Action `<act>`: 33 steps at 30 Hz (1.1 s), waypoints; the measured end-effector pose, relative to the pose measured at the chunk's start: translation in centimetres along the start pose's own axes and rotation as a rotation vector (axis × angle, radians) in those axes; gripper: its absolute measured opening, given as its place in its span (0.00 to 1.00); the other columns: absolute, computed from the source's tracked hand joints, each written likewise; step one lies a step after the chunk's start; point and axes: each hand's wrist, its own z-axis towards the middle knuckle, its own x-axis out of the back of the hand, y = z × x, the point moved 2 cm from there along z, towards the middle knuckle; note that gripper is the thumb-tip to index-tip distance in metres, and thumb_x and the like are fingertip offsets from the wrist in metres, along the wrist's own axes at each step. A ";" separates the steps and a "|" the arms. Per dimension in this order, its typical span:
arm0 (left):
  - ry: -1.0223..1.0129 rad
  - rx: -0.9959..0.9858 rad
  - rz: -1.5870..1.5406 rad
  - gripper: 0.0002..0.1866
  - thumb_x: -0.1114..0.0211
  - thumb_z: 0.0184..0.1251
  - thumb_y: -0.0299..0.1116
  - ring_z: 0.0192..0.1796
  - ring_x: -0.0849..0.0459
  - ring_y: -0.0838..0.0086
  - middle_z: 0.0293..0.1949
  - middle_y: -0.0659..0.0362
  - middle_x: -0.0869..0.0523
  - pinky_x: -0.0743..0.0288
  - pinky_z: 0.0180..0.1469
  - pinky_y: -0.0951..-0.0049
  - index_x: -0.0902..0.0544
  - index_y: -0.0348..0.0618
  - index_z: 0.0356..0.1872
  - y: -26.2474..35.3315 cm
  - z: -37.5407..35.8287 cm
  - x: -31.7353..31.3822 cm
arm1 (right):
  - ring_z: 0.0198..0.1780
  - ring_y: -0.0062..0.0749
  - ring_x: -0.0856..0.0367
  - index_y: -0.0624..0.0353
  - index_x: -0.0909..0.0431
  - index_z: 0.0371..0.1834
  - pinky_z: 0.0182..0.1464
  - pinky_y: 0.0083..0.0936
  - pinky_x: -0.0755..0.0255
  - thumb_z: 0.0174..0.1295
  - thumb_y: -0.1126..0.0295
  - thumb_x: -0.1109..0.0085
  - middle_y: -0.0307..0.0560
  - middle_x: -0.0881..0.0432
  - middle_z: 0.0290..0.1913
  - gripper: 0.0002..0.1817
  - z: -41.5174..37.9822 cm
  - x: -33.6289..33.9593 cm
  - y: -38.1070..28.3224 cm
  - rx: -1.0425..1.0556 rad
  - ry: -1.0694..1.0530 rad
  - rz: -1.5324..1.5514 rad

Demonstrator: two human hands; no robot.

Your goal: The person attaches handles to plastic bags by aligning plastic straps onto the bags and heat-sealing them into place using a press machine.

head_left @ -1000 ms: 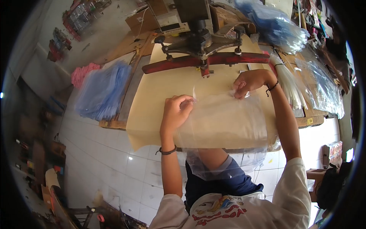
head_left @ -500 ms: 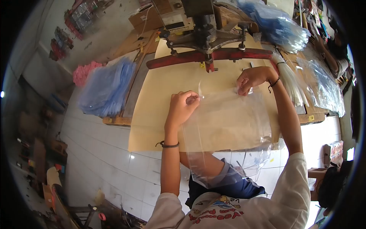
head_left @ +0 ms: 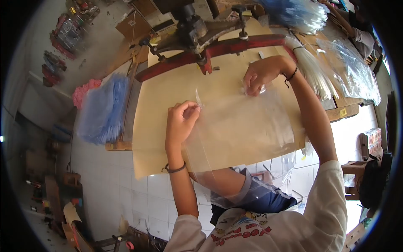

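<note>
A clear plastic sheet (head_left: 243, 126) stretches over the tan paper on the table and hangs past its front edge above my lap. My left hand (head_left: 182, 122) pinches its upper left corner, where a thin clear strip sticks up. At the upper right corner, the bent fingers of my right hand (head_left: 260, 77) grip the same plastic. Behind both hands stands a press with a long red bar (head_left: 168, 68), which touches neither hand.
Blue plastic sheets (head_left: 103, 109) lie at the left beside a pink bundle (head_left: 86, 92). Bundled clear strips (head_left: 315, 75), crumpled clear plastic (head_left: 352, 75) and more bluish plastic (head_left: 294, 14) lie at the right. Another person's arm (head_left: 340, 21) shows at the far upper right.
The view has turned and shifted, so the press appears tilted and further left. Both hands still hold the plastic, and both appear further left in the view.
</note>
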 end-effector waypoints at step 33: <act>-0.043 0.026 -0.062 0.08 0.32 0.68 0.29 0.41 0.18 0.78 0.35 0.60 0.13 0.26 0.49 0.75 0.16 0.33 0.38 1.1 -0.4 0.2 | 0.42 0.27 0.09 0.64 0.13 0.39 0.46 0.24 0.20 0.59 0.60 0.33 0.45 0.09 0.38 0.16 0.0 -0.7 -1.0 -0.042 0.109 -0.104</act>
